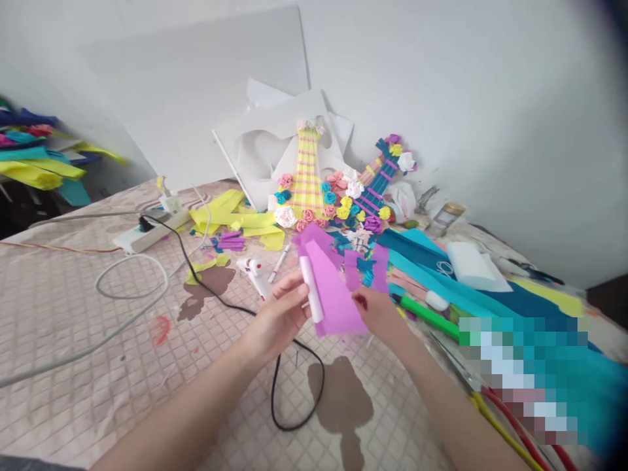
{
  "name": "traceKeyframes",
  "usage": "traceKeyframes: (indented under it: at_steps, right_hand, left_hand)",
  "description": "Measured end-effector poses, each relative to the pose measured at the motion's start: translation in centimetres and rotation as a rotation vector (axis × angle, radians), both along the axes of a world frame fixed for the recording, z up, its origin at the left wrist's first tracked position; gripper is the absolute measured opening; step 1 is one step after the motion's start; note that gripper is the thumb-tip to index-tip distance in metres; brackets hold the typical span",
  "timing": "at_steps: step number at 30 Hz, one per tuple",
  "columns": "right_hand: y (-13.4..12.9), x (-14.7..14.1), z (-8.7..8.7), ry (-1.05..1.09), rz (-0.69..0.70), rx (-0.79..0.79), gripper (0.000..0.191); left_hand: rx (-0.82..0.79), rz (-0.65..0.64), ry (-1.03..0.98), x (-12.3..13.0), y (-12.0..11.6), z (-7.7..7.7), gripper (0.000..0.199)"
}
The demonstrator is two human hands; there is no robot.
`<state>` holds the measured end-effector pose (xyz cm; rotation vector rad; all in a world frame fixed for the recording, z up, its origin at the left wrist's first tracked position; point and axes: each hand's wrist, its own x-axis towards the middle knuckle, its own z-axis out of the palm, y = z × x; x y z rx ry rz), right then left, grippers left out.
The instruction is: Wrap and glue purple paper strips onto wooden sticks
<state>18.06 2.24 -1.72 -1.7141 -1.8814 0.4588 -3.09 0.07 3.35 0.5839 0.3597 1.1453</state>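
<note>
My left hand [283, 307] grips a trapezoid-shaped piece covered in purple paper [338, 294] by its left side. A white strip [310, 289] runs along that side, under my thumb. With fingers curled, my right hand [385, 317] pinches the right edge of the purple paper; its fingertips are partly hidden. Just beyond my left hand lie a white hot glue gun [252, 268] and a slim white pen [279, 263]. Behind the purple paper, a yellow paper guitar-like shape [307, 176] edged with paper roses leans against white boards.
A power strip [147, 232] with cables lies at left; a black cord [196, 278] passes under my hands. Yellow paper [223, 212] and purple scraps [230, 241] lie behind. At right are a blue paper guitar [377, 186], a green tube [429, 315], a jar [446, 217] and scissors [466, 376].
</note>
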Motion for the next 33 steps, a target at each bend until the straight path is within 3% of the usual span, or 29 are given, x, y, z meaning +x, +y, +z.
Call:
traceKeyframes:
  at_steps: [4,10,13,17,22,24,28,33]
  right_hand:
    - [-1.2,2.9,-0.3,-0.071,-0.073,-0.073,0.01]
    - [-2.1,3.0,0.7,0.098,-0.117,-0.012,0.007]
    - [-2.9,2.4,1.2,0.277,-0.09,-0.045,0.011]
    - [-4.2,-0.1,1.2,0.535,0.042,-0.201,0.027]
    - [-5.2,-2.7,1.0,1.11,0.152,-0.254,0.024]
    - [-5.4,-2.9,1.1,1.235,0.16,-0.24,0.029]
    - [-5.9,-2.7,1.6,1.27,0.106,-0.205,0.031]
    - [-6.3,-2.3,2.0,1.242,-0.036,-0.253,0.016]
  left_hand:
    - [0.003,0.07,0.048,0.5,0.5,-0.6,0.024]
    - [-0.012,0.096,0.099,1.0,0.7,-1.3,0.024]
    - [0.005,0.069,0.118,1.0,0.5,-1.3,0.023]
    - [0.03,0.029,0.109,1.1,0.1,-1.1,0.021]
    - [0.03,-0.031,0.132,1.7,-0.4,-1.2,0.021]
    - [0.026,-0.054,0.145,2.0,-0.5,-1.4,0.021]
    - [0.03,-0.082,0.184,2.5,-0.6,-1.9,0.022]
    - [0.008,-0.061,0.232,2.7,-0.8,-2.2,0.021]
